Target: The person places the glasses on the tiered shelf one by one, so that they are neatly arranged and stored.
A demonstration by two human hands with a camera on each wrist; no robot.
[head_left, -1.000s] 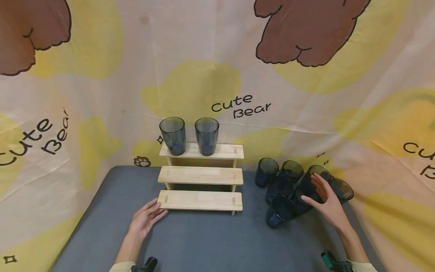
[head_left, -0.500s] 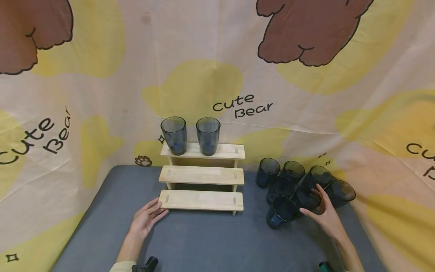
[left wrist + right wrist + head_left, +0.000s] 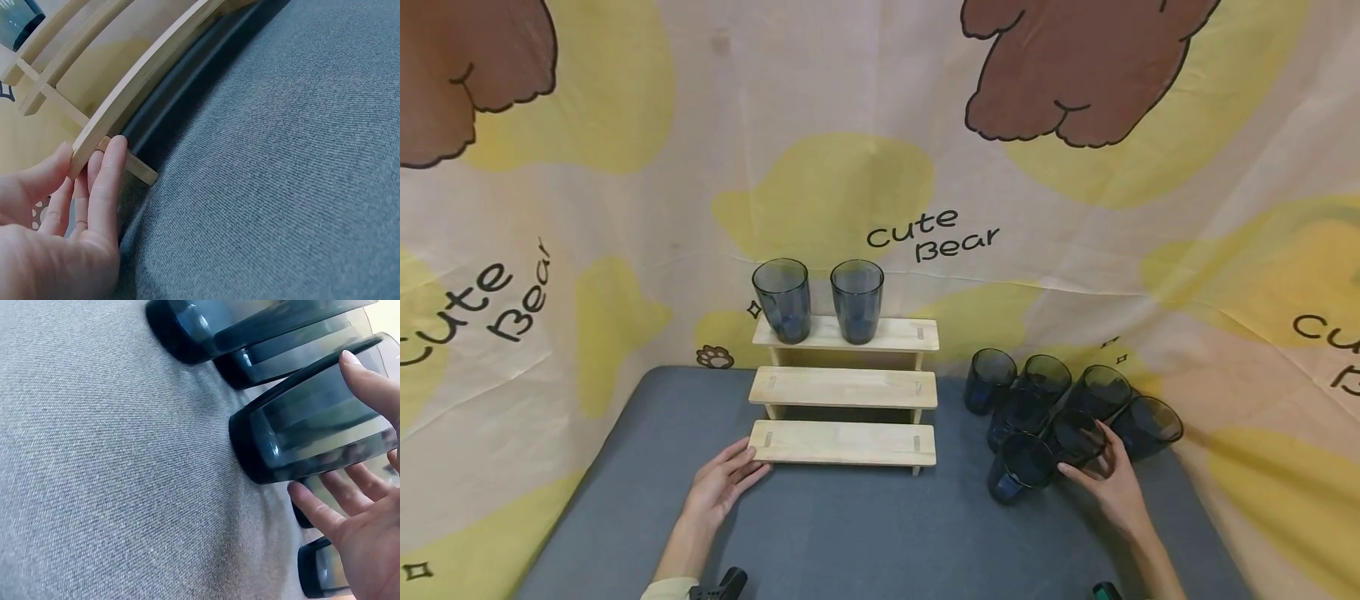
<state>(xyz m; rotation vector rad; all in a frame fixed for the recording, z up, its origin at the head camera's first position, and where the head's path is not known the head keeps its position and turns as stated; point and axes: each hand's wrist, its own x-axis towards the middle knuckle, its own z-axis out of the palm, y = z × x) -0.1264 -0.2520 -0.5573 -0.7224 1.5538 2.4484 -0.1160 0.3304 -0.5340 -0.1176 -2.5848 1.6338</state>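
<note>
My left hand pinches the left end of the lowest step of a pale wooden three-step stand. In the left wrist view, its thumb lies at the step's edge, with fingers underneath. Two smoky blue glasses, one left and one right, stand upright on the top step. On the right, my right hand holds a similar glass between thumb and fingers, at the near side of a group of glasses. The glass stands on the cloth; part of the fingers is behind it.
Several more smoky glasses crowd round the held one, including a near-left glass, a back-left glass and a right-hand glass. Grey cloth covers the table. A printed curtain hangs behind and at both sides.
My right hand has come down and slightly left from above the glasses, and its thumb and fingers have closed round one glass. My left hand stays at the stand.
</note>
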